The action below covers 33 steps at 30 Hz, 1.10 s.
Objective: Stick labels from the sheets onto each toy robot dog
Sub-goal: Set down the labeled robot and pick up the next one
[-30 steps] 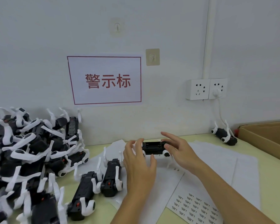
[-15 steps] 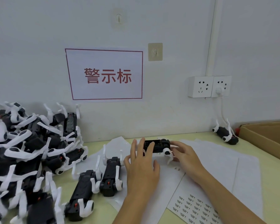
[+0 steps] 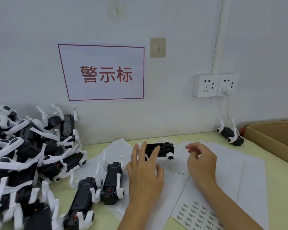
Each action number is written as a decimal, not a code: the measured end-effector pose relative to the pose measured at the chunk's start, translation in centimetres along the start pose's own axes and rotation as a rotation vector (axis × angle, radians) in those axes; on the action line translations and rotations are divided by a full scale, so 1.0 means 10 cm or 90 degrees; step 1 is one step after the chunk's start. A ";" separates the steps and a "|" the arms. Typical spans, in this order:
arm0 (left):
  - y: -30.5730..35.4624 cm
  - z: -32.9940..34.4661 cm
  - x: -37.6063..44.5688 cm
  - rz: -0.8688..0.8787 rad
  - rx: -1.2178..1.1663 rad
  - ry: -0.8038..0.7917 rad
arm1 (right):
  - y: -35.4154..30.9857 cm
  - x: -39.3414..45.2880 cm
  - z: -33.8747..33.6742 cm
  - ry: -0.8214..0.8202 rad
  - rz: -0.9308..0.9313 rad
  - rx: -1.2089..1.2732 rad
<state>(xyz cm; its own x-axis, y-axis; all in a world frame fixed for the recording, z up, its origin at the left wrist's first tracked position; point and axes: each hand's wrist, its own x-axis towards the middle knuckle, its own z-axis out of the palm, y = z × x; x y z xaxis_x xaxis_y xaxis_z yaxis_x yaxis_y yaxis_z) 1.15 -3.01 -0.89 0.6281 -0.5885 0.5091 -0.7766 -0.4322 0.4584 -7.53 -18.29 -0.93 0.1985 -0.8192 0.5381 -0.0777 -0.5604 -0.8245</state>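
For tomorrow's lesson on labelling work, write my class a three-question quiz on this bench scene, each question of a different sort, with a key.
1. True or false: the left hand rests its straight fingers on the black-and-white toy robot dog lying on the white paper sheets.
2. Which lies nearest the camera, on the right?
A. the brown cardboard box
B. the white sheet of small printed labels
C. the white double wall socket
3. Fill in: the right hand hovers with loosely curled fingers, touching ____ dog.

Key: 1 true; 2 B; 3 no.
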 end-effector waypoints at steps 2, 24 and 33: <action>0.00 0.01 0.01 -0.001 0.010 -0.007 | 0.01 0.01 0.01 -0.028 0.041 0.003; 0.00 0.05 0.04 0.003 0.036 0.009 | 0.02 0.07 0.02 -0.135 0.147 -0.028; 0.01 0.04 0.03 0.005 0.042 0.004 | 0.01 0.08 0.03 -0.161 0.170 -0.065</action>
<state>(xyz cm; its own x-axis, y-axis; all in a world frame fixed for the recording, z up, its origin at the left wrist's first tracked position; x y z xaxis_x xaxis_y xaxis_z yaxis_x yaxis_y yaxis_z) 1.30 -3.50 -0.95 0.6221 -0.5874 0.5177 -0.7829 -0.4717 0.4056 -7.11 -18.96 -0.58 0.3927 -0.8888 0.2362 -0.2530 -0.3514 -0.9014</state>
